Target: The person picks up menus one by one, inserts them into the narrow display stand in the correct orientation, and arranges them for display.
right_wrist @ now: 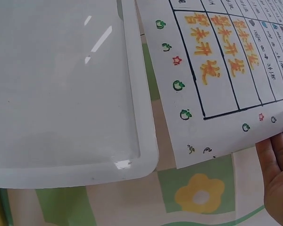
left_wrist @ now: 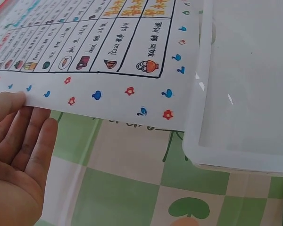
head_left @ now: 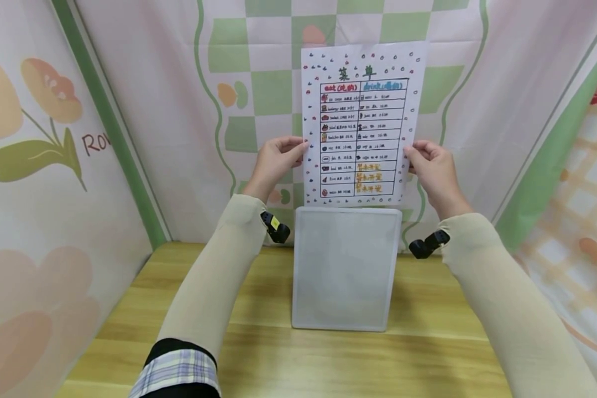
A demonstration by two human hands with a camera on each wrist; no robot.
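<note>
A hand-drawn menu sheet [head_left: 360, 127] with a ruled table and coloured dots round its border is held upright in front of the checked curtain. My left hand [head_left: 278, 160] pinches its left edge and my right hand [head_left: 433, 168] pinches its right edge, both at about mid height. In the left wrist view the left hand [left_wrist: 19, 160] meets the menu sheet [left_wrist: 108, 61] at its border. The right wrist view shows only the fingers of the right hand [right_wrist: 278, 179], at the corner of the menu sheet [right_wrist: 226, 70].
A white rounded board [head_left: 343, 271] leans against the curtain just under the sheet, standing on the wooden table [head_left: 328, 359]. It also shows as the white board [left_wrist: 245, 84] and the white board [right_wrist: 61, 94]. Printed fabric walls [head_left: 45, 166] close in on both sides.
</note>
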